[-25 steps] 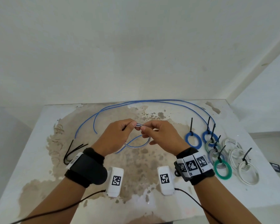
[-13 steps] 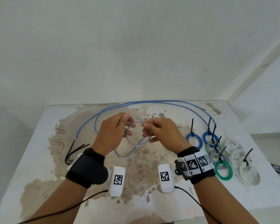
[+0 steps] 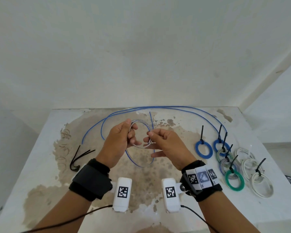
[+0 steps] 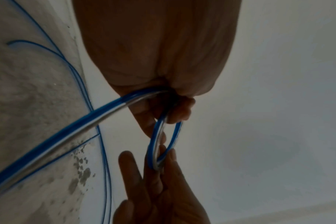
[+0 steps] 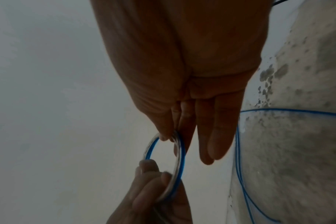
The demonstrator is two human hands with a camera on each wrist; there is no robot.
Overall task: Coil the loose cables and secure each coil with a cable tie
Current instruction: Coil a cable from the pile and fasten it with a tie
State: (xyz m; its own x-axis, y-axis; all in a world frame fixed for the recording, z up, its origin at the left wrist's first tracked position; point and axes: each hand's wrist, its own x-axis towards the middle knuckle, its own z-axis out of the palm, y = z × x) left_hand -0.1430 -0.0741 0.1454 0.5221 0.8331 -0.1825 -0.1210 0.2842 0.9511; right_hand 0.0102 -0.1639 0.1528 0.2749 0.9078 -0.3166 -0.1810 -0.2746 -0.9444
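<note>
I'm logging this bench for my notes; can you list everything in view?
Table: one, white with brown stains.
Loose cable: one, blue, trailing across the far side, its near end wound into a small coil.
Tied coils: seven, on the right; two blue, two grey striped, one green, two white.
Spare ties: black, left side.
Left hand: grip on the coil.
Right hand: grip on the coil.

A bare room: plain white walls [image 3: 141, 47] behind a stained, peeling white table [image 3: 40, 165].
</note>
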